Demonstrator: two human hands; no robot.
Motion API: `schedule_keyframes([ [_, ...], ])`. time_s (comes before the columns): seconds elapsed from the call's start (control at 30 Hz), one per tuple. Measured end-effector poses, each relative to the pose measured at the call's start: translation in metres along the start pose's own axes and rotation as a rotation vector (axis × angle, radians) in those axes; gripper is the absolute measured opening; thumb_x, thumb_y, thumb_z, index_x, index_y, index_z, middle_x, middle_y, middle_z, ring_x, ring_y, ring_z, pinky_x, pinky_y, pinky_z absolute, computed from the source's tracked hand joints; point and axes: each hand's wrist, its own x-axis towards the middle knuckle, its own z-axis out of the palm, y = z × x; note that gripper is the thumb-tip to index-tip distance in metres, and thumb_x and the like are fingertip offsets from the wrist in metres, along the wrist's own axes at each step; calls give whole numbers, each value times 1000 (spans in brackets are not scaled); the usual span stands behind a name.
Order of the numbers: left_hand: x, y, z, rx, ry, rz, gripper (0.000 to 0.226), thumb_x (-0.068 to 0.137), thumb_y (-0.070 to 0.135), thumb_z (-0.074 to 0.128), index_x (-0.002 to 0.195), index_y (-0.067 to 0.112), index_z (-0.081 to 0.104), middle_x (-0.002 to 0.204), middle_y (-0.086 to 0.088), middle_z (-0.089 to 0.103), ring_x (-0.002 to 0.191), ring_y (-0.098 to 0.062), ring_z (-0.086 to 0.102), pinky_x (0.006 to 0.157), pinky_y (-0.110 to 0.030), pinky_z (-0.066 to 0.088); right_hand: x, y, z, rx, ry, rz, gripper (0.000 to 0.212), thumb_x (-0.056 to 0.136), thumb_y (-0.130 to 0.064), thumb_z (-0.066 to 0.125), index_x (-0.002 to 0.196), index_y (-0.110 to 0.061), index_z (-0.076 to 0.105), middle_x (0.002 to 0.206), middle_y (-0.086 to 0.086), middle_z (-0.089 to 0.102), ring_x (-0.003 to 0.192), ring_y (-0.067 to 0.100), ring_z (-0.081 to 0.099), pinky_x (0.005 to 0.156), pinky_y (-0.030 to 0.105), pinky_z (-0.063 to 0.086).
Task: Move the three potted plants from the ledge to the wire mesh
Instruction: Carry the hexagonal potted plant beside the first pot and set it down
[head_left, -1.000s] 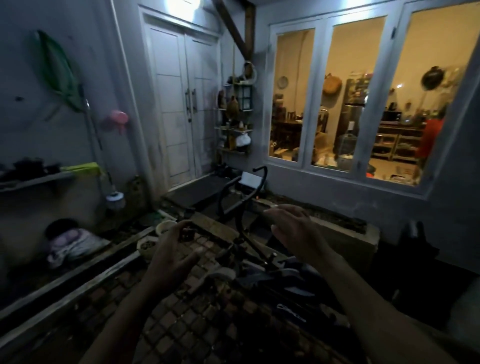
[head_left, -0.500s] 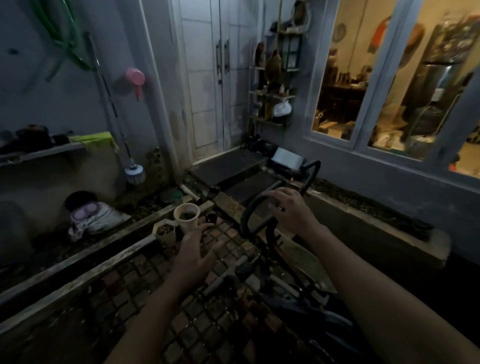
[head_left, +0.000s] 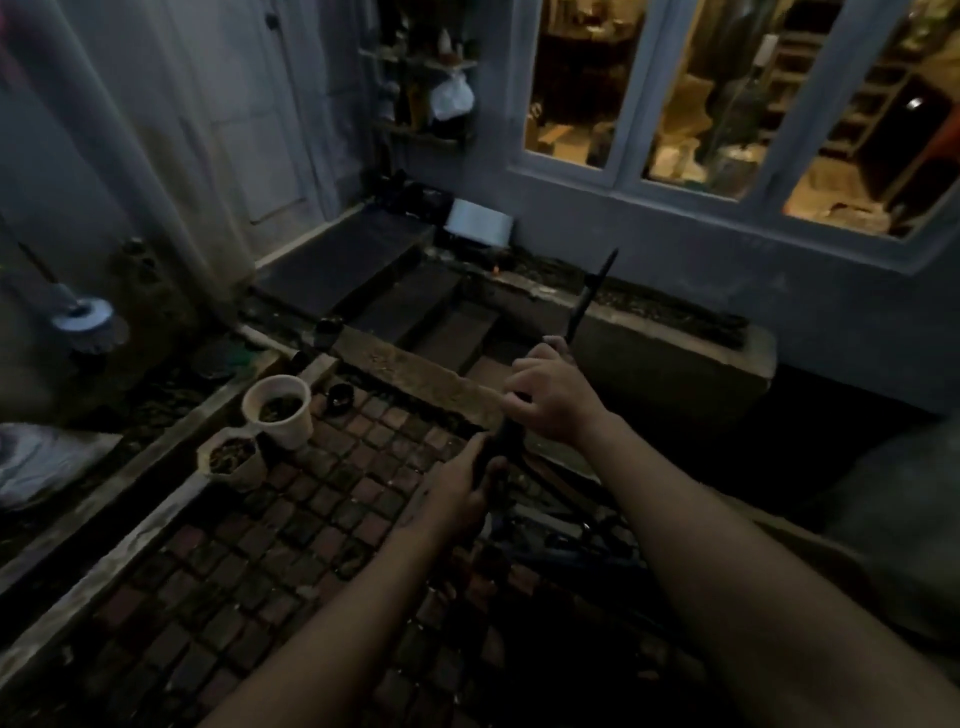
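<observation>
A white round pot (head_left: 278, 411) with soil stands at the corner of the gridded brick floor (head_left: 291, 525), beside the concrete ledge (head_left: 156, 470). A pale hexagonal pot (head_left: 231, 461) touches it on the near left. A small black pot (head_left: 338, 399) sits just right of the white one. My left hand (head_left: 460, 493) is closed around a black metal bar (head_left: 592, 296) of a frame lying on the floor. My right hand (head_left: 550, 402) grips the same bar higher up. Both hands are well right of the pots. It is too dim to make out any wire mesh.
The dark frame (head_left: 566, 540) sprawls over the floor under my arms. A concrete planter (head_left: 675, 358) runs under the lit window. Dark steps (head_left: 363, 265) lead to the door. A brush (head_left: 85, 322) leans at the left wall. Small black cylinders (head_left: 326, 332) stand near the steps.
My view has tilted down and moved closer. My left hand swung right, away from the white pot, and closed on the black bar. My right hand closed around the bar too.
</observation>
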Motion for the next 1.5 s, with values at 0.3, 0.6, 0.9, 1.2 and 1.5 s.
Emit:
schedule_keyframes([
  [0.3,33,-23,-11,-222,-343,64,54,81,43,63,102,-6,63,89,-3,63,85,-9,61,80,-22,46,29,7,-5,-264,-142,72,69,68,-60,19,72,-23,77,75,-7,70,78,14,59,91,31,30],
  [0.6,79,-11,-74,-125,-752,68,18,83,27,66,90,43,68,80,33,69,77,19,60,67,-9,47,107,13,-12,-99,-462,10,17,75,-30,59,90,-34,64,89,-7,64,91,20,57,71,34,41],
  [0.9,139,-95,-255,-36,113,-83,39,89,6,72,97,44,68,94,11,75,84,1,72,72,-17,55,262,-22,42,-15,-476,-208,25,95,-29,57,119,-27,62,121,0,65,136,29,36,101,47,44],
  [1.2,130,-257,-426,-123,239,-266,55,93,20,71,116,64,48,110,15,73,109,11,61,91,-33,48,416,-137,166,67,-351,-210,33,90,-33,61,123,-31,57,116,1,65,131,31,40,104,51,41],
  [1.5,138,-523,-498,173,269,-470,73,82,42,71,146,35,38,149,-3,40,137,-21,42,114,-40,37,517,-182,446,277,-339,-96,59,84,-42,59,141,-31,43,140,5,43,136,26,24,109,44,31],
])
